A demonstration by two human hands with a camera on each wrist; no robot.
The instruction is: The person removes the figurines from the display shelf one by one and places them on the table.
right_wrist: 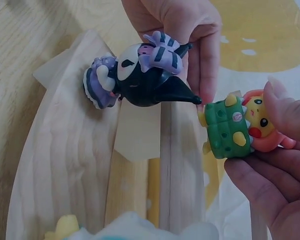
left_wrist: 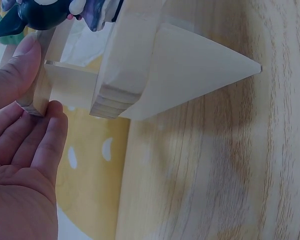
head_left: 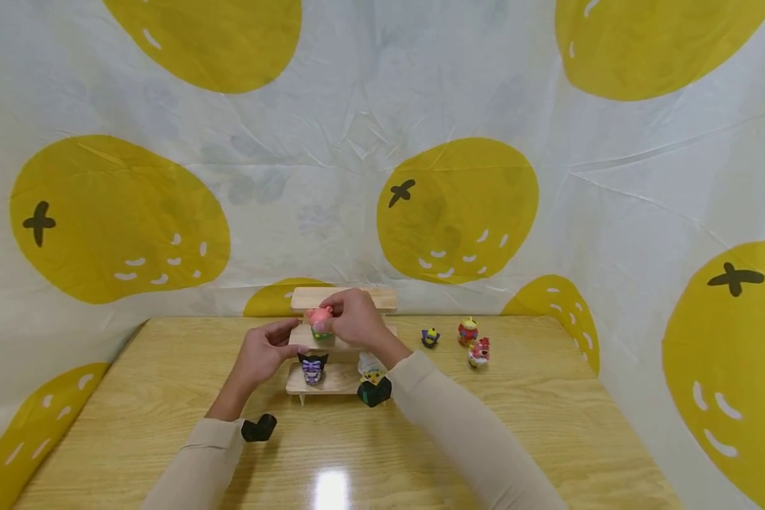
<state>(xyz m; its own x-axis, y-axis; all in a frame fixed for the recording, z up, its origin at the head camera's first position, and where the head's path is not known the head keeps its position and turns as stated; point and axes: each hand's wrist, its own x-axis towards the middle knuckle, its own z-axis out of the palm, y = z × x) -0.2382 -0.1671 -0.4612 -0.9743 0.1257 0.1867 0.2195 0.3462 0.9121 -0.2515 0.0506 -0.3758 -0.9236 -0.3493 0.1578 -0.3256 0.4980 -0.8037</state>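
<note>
A camera (head_left: 374, 392) partly hides the white figure (head_left: 370, 364) on the rack (head_left: 339, 380); left fingers (left_wrist: 44, 130) grip the rack, right fingers (right_wrist: 255, 186) the pink figure (right_wrist: 225, 130).

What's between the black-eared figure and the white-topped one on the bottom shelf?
Nothing but bare wood: the head view shows an open stretch of bottom shelf between the black-eared figure and the white-topped figure.

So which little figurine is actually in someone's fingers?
The pink-hooded, green-bodied Pikachu figurine: the right hand holds it, while the others rest on the lower shelf or the table.
</note>
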